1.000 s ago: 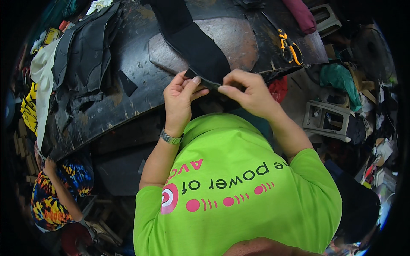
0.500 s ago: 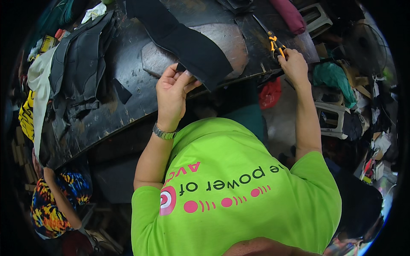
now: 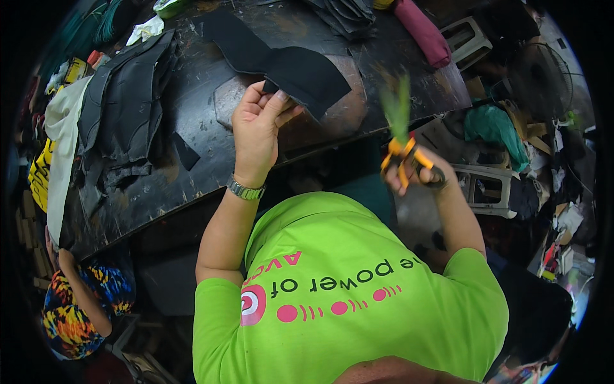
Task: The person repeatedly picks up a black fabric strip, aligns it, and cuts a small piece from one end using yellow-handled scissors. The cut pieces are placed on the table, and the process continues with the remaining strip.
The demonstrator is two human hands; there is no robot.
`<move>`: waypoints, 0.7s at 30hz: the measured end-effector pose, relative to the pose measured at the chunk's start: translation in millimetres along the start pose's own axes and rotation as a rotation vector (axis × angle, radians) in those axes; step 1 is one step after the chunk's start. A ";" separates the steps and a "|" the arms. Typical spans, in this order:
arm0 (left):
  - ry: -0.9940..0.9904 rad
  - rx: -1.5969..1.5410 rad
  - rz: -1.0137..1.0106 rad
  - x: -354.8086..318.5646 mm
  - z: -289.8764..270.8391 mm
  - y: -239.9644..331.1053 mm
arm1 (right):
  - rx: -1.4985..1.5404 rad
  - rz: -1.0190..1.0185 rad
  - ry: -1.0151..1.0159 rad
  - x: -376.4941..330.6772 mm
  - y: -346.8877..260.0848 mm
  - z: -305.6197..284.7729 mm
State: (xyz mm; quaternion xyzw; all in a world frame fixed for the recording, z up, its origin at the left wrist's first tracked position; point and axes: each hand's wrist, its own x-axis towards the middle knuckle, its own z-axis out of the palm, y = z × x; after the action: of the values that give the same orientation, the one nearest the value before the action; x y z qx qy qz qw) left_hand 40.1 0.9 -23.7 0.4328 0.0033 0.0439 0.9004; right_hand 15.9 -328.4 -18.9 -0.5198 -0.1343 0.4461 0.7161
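My left hand [image 3: 261, 128] pinches the near edge of a black piece of fabric [image 3: 308, 80], thumb on top. The piece is long with a curved outline, and its far part lies across the dark table [image 3: 211, 153]. In my right hand [image 3: 430, 171] is a pair of scissors [image 3: 401, 150] with orange and black handles, held just past the table's near edge. Their blades point away from me and are smeared by motion, so I cannot tell how far apart they are. A small black scrap [image 3: 185, 151] lies left of my left hand.
Stacked black cut pieces [image 3: 125, 96] lie at the table's left beside a pale cloth [image 3: 62, 128]. More dark pieces [image 3: 342, 16] and a maroon roll [image 3: 422, 32] are at the far side. A co-worker in a patterned shirt [image 3: 80, 307] is at lower left; a fan [image 3: 540, 80] stands right.
My right hand has picked the scissors up off the table and brought them toward me. The left hand keeps its pinch on the black fabric, almost in the same place.
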 end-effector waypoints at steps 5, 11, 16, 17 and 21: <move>-0.019 0.016 0.002 0.3 2.0 -4.3 | 0.118 0.249 -0.277 27.3 42.5 22.2; -0.015 0.037 0.017 -7.6 -1.6 -8.0 | 0.220 0.163 -0.258 47.8 50.0 29.7; -0.021 0.021 -0.003 -15.5 -7.9 -11.6 | 0.305 0.120 -0.301 61.3 51.0 30.0; -0.017 0.028 -0.009 -15.8 -8.8 -12.3 | 0.299 0.127 -0.288 61.8 51.3 30.4; -0.026 0.020 -0.018 -16.7 -11.2 -14.2 | 0.399 0.152 -0.292 59.2 54.9 32.9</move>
State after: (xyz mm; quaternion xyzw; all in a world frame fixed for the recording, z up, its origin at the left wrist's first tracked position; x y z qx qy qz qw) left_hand 24.0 -0.6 -42.3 0.4423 -0.0040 0.0300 0.8963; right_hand 0.4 -258.4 -68.5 -0.3070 -0.1062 0.5868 0.7417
